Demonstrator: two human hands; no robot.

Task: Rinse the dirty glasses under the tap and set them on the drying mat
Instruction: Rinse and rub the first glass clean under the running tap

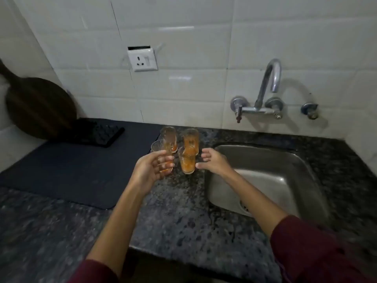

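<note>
My left hand (152,167) gripped one dirty glass (163,158); my right hand (212,161) lay open, fingertips just beside another glass (187,162). Nothing seemed rinsed yet. Next, I judged, carry it rightward under the tap (269,82).

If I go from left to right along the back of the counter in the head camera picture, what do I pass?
Round wooden board → black drying mat → wall socket → dirty glasses → tap above the steel sink.
</note>
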